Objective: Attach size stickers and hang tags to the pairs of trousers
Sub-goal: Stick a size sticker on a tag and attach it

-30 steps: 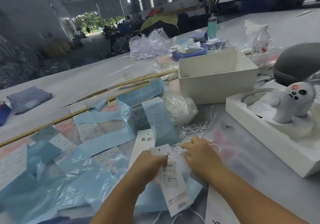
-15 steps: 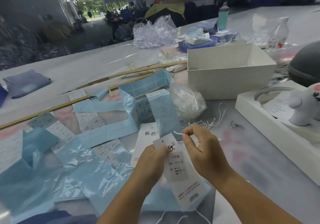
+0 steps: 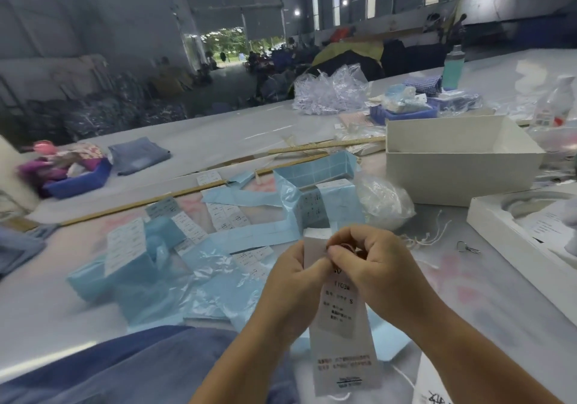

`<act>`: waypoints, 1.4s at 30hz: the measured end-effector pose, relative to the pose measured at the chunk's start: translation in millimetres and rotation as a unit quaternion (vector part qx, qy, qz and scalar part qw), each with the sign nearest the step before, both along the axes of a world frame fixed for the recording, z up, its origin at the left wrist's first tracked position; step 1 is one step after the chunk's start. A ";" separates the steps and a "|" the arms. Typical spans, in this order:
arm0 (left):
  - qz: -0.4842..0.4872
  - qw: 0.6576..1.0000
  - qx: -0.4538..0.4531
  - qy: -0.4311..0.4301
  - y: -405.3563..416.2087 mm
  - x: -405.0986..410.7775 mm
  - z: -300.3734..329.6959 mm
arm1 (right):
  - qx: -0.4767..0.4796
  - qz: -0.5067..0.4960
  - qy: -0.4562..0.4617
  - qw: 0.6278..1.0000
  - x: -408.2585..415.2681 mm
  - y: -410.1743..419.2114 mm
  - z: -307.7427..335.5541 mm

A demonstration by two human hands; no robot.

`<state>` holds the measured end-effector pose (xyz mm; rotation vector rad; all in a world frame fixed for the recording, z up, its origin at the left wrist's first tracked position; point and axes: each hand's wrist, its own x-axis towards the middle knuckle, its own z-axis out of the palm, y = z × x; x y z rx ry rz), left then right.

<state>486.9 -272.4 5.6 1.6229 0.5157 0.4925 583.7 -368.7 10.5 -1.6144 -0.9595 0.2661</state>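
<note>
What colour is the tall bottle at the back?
Teal with a grey cap, in the head view.

The long paper hang tag (image 3: pixel 342 335) is white with black and red print. Pale blue glossy sticker sheets (image 3: pixel 175 278) surround it; the folded denim trousers (image 3: pixel 139 155) are faded blue.

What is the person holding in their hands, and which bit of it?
A long white hang tag. Both the left hand and the right hand pinch it near its top end, and the rest hangs down free.
</note>
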 end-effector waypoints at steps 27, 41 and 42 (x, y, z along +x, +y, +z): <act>0.400 0.917 0.005 0.000 54.5 -373.4 -24.5 | -0.098 0.317 -0.108 0.937 -338.0 148.1 -5.1; 0.328 0.937 0.013 0.120 80.4 -408.7 -20.8 | -0.141 0.296 -0.199 0.923 -360.2 159.4 -39.5; 0.329 0.938 0.004 0.109 79.5 -410.1 -21.5 | -0.138 0.293 -0.202 0.924 -361.0 158.7 -41.3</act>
